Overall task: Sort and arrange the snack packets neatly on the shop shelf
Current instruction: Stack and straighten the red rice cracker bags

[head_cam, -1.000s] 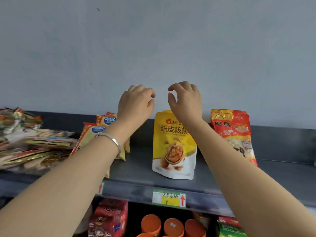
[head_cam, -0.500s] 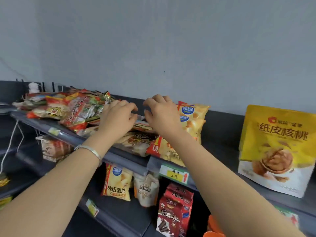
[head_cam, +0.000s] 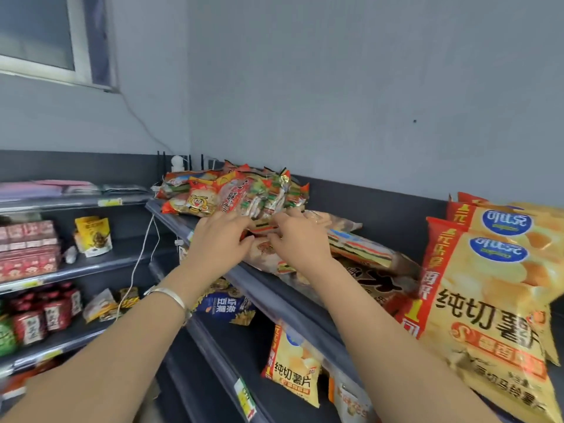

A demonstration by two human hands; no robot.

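Observation:
A loose heap of red, green and orange snack packets (head_cam: 235, 193) lies on the top grey shelf (head_cam: 283, 303) near the corner. In front of it, flat packets with burger pictures (head_cam: 360, 248) lie stacked. My left hand (head_cam: 219, 239) and my right hand (head_cam: 297, 239) reach side by side into the near edge of the heap. Their curled fingers pinch a striped packet (head_cam: 262, 228) between them; the fingertips are partly hidden. Tall yellow crisp bags (head_cam: 494, 288) stand upright on the same shelf at the right.
Below the top shelf lie a smaller yellow crisp bag (head_cam: 293, 370) and a blue packet (head_cam: 225, 306). Side shelves on the left hold red boxes (head_cam: 27, 248), dark jars (head_cam: 45, 315) and a yellow pouch (head_cam: 93, 236). A white cable (head_cam: 137, 264) hangs down by the corner.
My view has swung left from the yellow walnut pouch to the packet heap. Both hands moved left together and now reach into the heap at its near edge.

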